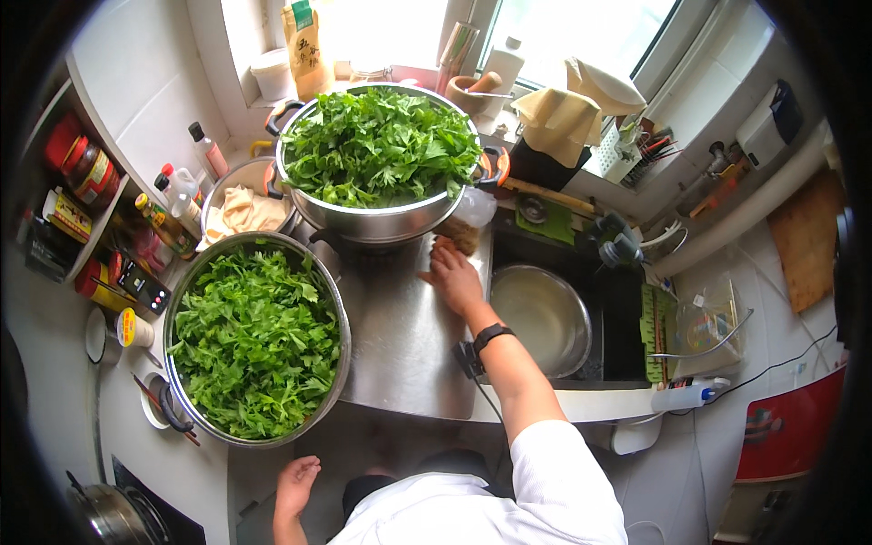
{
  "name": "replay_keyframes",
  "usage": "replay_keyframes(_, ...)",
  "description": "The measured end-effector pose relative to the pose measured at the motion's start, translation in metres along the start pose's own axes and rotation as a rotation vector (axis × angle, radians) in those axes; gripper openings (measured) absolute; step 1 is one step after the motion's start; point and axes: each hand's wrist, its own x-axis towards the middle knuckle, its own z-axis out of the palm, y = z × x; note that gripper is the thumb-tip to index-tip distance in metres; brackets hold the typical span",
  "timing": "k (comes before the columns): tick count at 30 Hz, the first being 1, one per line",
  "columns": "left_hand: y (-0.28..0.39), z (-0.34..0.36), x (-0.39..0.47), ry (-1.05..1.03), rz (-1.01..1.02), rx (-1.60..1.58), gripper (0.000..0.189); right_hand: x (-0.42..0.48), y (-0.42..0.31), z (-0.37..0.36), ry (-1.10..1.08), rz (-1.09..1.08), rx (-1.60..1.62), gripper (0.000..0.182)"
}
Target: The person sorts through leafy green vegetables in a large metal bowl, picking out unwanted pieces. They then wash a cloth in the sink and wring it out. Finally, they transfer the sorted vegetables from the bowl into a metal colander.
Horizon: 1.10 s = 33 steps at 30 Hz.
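My right hand reaches over the stainless steel worktop, its fingertips on a brown, rough-looking item. Whether the fingers grip it is hidden by the hand. My left hand hangs in front of the counter with its fingers curled together and nothing visible in it. A large steel pot heaped with chopped leafy greens stands on the left. Behind it is a steel steamer pot with orange-and-black handles, piled with more greens.
A steel basin with cloudy liquid sits in the dark sink on the right. A pot holding a beige cloth and several bottles stand at left. A black cable runs from my right wrist.
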Motion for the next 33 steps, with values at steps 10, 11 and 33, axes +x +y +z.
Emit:
replay_keyframes(10, -0.012, -0.016, 0.009, -0.043, 0.044, 0.037, 0.024, -0.084, -0.049, -0.038, 0.088, 0.161, -0.136, 0.026)
replay_keyframes(11, -0.013, -0.016, 0.012, -0.056, 0.058, 0.017, 0.024, -0.097, -0.059, -0.043, 0.085, 0.212, -0.158, 0.026)
replay_keyframes(33, 0.105, 0.155, 0.057, -0.742, 0.387, 0.207, 0.026, -0.18, 0.08, -0.111, 0.101, 0.969, 0.652, 0.022)
